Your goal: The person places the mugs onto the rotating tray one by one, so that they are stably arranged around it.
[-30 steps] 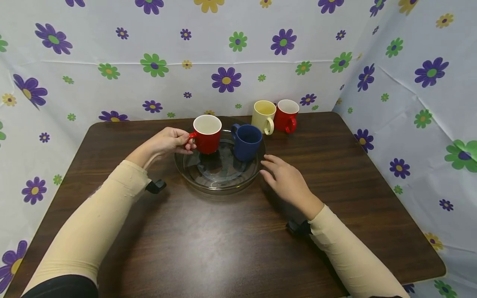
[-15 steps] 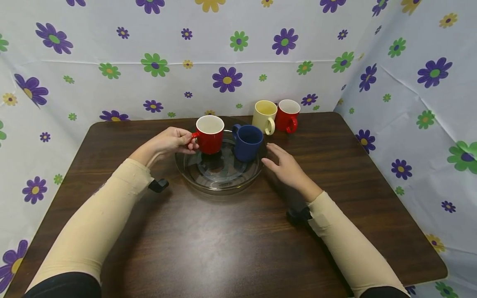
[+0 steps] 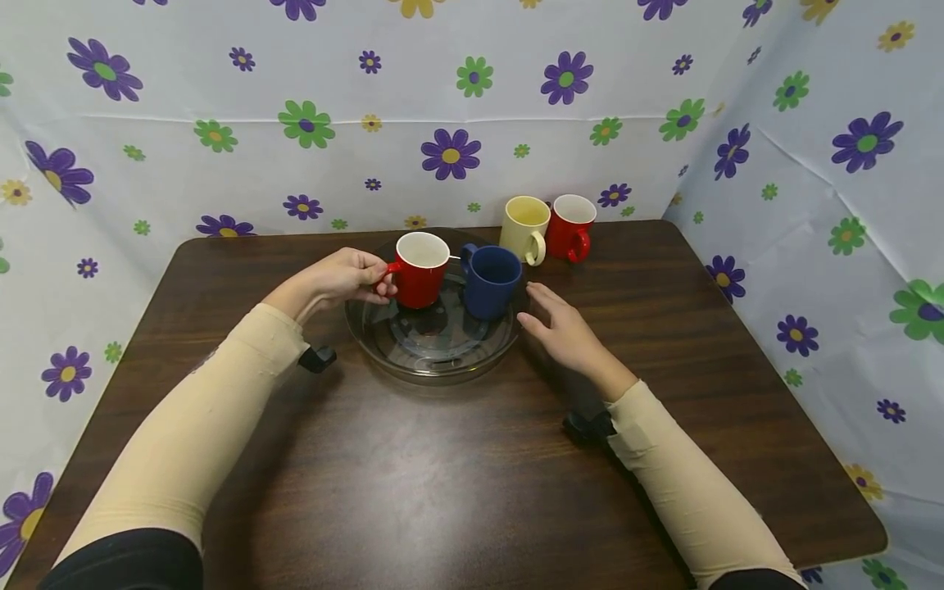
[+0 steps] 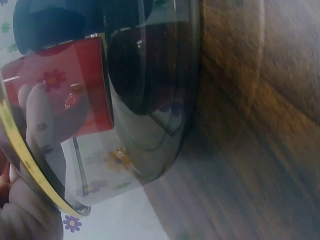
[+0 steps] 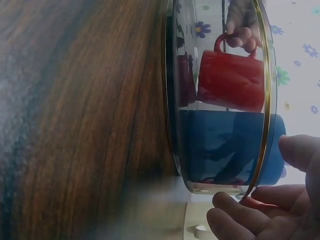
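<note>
My left hand (image 3: 342, 279) pinches the handle of a red mug (image 3: 422, 283) with a white inside. The mug is upright within a clear glass bowl (image 3: 435, 375), left of a blue mug (image 3: 492, 287) standing there. Through the glass in the right wrist view, the red mug's (image 5: 232, 80) base appears slightly higher than the blue mug's (image 5: 220, 145). Beside the bowl's right rim, my right hand (image 3: 566, 332) has its fingers extended and holds nothing. Whether its fingertips touch the glass, I cannot tell.
Behind the bowl on the right, a yellow mug (image 3: 525, 233) and another red mug (image 3: 570, 231) stand side by side on the dark wooden table (image 3: 428, 483). A flowered cloth (image 3: 354, 156) hangs along the table's back and right side.
My left hand has carried the red mug slightly right and lower, closer to the blue mug. My right hand has shifted a little forward along the bowl's right side.
</note>
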Demonstrator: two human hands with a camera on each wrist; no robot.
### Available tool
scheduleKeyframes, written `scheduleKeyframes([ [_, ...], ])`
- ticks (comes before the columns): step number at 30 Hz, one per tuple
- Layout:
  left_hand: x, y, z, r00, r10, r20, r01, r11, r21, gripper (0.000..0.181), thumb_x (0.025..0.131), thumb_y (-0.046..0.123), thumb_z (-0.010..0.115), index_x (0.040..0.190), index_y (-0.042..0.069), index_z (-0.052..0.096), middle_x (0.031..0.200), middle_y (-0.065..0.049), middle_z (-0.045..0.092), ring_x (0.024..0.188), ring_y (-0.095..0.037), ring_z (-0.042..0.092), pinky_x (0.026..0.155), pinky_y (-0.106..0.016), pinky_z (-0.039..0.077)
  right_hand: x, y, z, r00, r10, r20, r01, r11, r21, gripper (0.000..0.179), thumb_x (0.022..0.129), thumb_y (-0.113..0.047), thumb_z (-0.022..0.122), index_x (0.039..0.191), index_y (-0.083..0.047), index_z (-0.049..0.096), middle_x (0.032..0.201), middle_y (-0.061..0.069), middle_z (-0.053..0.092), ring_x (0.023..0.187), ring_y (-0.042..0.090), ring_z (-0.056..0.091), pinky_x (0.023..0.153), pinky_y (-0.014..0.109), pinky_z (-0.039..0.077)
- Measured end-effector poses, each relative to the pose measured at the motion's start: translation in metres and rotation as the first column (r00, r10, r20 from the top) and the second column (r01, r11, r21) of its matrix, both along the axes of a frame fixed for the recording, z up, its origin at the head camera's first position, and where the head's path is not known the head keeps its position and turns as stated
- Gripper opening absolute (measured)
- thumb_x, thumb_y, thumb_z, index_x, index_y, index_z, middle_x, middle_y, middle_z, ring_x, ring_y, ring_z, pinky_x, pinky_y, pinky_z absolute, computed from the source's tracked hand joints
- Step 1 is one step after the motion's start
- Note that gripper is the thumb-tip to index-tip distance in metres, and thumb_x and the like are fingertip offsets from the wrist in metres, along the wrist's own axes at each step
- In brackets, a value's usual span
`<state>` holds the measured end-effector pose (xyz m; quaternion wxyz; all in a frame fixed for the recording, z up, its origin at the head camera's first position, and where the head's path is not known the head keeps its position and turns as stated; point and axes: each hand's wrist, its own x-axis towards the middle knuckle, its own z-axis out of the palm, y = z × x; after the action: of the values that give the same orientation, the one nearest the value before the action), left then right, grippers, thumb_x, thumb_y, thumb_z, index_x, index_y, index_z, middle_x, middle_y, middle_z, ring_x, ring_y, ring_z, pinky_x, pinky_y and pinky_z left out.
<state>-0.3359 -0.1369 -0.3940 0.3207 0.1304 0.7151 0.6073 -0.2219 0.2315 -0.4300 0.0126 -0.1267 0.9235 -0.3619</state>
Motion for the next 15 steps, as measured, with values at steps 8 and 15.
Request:
scheduleKeyframes([
  [8, -0.0006, 0.0009, 0.0025, 0.954, -0.058, -0.294, -0.035, 0.953, -0.302, 0.027, 0.109, 0.012, 0.047, 0.101, -0.008, 0.064, 0.089, -0.012, 0.068, 0.094, -0.029, 0.069, 0.092, -0.047, 0.057, 0.0012, -0.0003, -0.0017, 1.0, 0.006, -0.008, -0.006, 1.0, -0.013, 0.063, 0.105, -0.03, 0.057, 0.152, 0.006, 0.037, 0.161, 0.021, 0.032, 0.151, 0.035, 0.027, 0.121, 0.053, 0.023],
  [15, 0.0048, 0.0079, 0.0019, 0.761, -0.236, -0.605, -0.192, 0.809, -0.556, 0.022, 0.107, 0.012, 0.052, 0.105, -0.003, 0.068, 0.095, -0.018, 0.072, 0.082, -0.034, 0.07, 0.073, -0.043, 0.059, 0.0046, 0.0, -0.0013, 1.0, -0.009, 0.0, 0.009, 1.0, -0.018, 0.062, 0.105, -0.03, 0.056, 0.152, 0.006, 0.038, 0.163, 0.018, 0.031, 0.151, 0.033, 0.027, 0.121, 0.051, 0.024],
])
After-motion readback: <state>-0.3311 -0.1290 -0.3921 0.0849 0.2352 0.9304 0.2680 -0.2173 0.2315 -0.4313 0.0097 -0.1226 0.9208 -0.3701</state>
